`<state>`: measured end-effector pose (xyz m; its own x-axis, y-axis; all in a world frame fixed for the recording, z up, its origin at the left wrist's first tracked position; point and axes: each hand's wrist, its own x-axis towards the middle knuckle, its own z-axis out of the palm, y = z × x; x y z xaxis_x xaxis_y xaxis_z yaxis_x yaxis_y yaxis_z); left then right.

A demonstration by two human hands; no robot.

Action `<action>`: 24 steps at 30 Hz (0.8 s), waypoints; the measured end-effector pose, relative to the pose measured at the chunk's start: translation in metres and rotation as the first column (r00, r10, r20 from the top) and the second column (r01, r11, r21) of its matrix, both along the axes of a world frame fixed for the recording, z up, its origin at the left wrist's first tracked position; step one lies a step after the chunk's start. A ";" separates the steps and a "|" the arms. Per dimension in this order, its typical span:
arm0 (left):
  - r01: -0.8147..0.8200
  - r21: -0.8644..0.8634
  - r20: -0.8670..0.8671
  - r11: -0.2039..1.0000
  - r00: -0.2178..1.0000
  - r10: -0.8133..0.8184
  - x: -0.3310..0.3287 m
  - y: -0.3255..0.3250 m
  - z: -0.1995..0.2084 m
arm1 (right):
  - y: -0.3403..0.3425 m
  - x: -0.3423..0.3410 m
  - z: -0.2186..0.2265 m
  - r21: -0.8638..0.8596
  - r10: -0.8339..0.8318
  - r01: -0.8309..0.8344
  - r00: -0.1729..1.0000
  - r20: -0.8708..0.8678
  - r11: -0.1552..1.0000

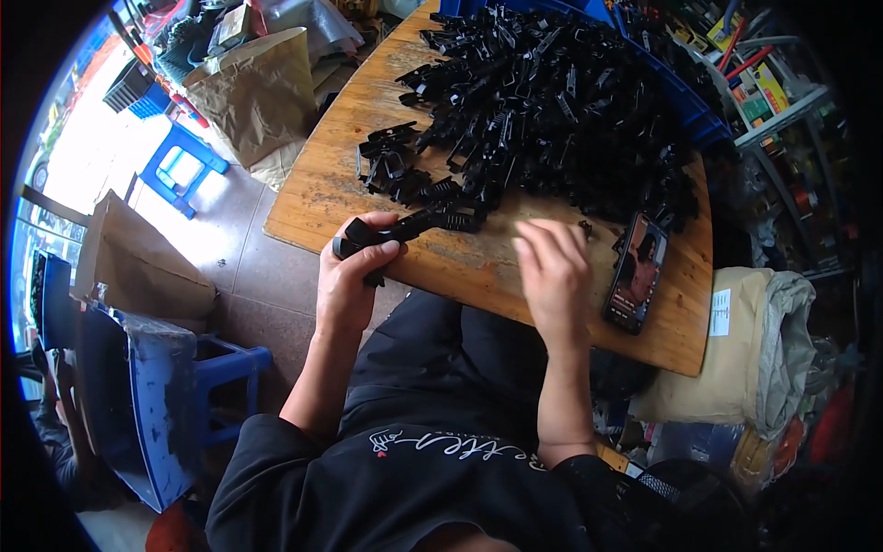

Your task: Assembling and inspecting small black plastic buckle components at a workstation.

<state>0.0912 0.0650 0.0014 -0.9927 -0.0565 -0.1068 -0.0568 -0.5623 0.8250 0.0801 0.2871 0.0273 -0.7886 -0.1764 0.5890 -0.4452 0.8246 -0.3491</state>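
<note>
In my left hand point(354, 262), at the table's near left edge, is a long black clamp-like part point(414, 224), gripped between thumb and fingers. Its far end reaches over the wood toward ribbed, spring-like black pieces. My right hand point(556, 267) hovers above the near edge, apart from the left, its fingers curled together and slightly blurred; anything between the fingertips is too small to make out. Beyond both hands spreads a big heap of black parts point(552, 110) with springs and metal strips. A smaller cluster of black parts point(391, 161) lies at its left.
A phone point(635, 271) with its screen lit lies right of my right hand on the wooden table point(478, 267). Behind the heap stands a blue crate point(676, 87). Blue stools point(182, 166) and a paper sack point(262, 97) are on the left; a wrapped package point(708, 359) sits at right.
</note>
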 end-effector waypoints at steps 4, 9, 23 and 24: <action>-0.070 0.019 -0.005 0.997 0.998 0.070 -0.002 0.000 0.006 | -0.038 -0.027 -0.008 0.052 0.169 -0.171 0.985 0.041 0.984; -0.076 0.016 -0.017 0.997 0.997 0.077 -0.003 0.001 0.002 | -0.025 -0.019 -0.008 -0.093 0.178 -0.172 0.982 0.069 0.981; 0.373 0.018 0.116 0.927 0.921 -0.373 0.002 0.061 0.018 | 0.028 0.033 0.004 -0.744 0.299 -0.202 0.954 -0.003 0.637; 0.386 0.010 0.117 0.922 0.916 -0.385 0.003 0.061 0.017 | 0.027 0.033 0.001 -0.672 0.303 -0.281 0.949 -0.088 0.685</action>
<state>0.0941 0.1259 0.0189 -0.9189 0.3259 -0.2224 -0.3611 -0.4672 0.8070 0.1135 0.3145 0.0281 -0.7832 0.0296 0.6211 -0.6043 0.1991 -0.7715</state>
